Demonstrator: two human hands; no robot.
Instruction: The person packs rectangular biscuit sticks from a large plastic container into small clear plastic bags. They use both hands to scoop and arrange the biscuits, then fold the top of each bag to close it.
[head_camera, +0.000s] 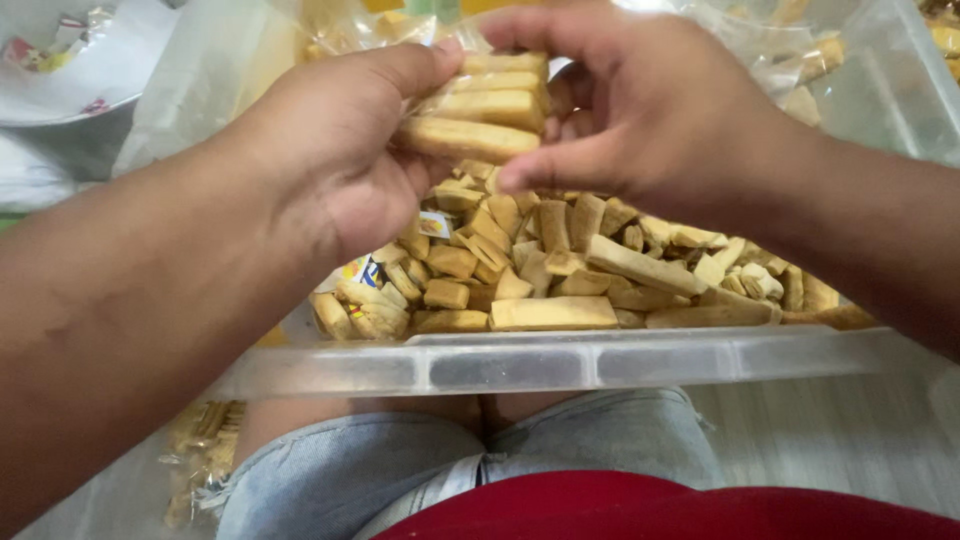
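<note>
My left hand (330, 150) and my right hand (650, 110) together grip a small stack of long tan biscuit sticks (480, 115), held above a clear plastic tub (560, 362). My left thumb lies over the top of the stack, and my right thumb presses under its right end. The tub is filled with many more tan biscuit pieces (560, 270), whole and broken. A small printed wrapper (362, 272) lies among them, just under my left hand.
Clear plastic bags (770, 40) with more biscuits lie behind the tub. A white sheet (90, 60) sits at the upper left. A bag of biscuits (200, 445) rests on the floor by my left knee. My legs in denim shorts (470, 470) are below the tub.
</note>
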